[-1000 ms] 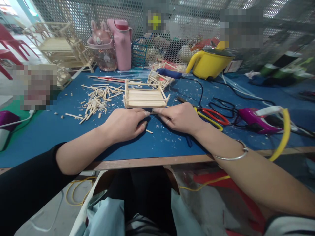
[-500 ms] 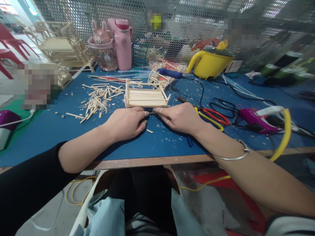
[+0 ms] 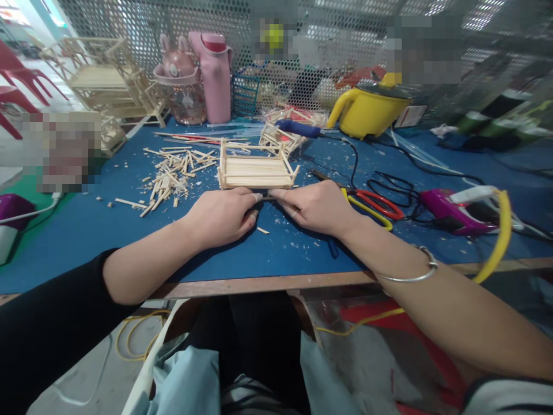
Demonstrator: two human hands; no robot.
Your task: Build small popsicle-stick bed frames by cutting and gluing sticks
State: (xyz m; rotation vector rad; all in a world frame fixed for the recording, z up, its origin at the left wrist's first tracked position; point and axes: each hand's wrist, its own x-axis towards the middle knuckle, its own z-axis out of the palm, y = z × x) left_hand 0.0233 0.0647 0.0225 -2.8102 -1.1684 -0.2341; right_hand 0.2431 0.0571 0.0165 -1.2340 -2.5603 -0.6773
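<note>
Two hands meet mid-worktop (image 3: 86,230), well in from its near edge. Behind them sits the stick frame (image 3: 254,170), a small wooden tray-like build, just beyond the fingertips. Left hand (image 3: 220,218) and right hand (image 3: 317,206) rest knuckles-up, fingers drawn together, pinching a thin stick (image 3: 266,197) between them. Scissors (image 3: 374,206) lie just right of the right hand; stick offcuts (image 3: 170,176) lie scattered towards the left edge.
</note>
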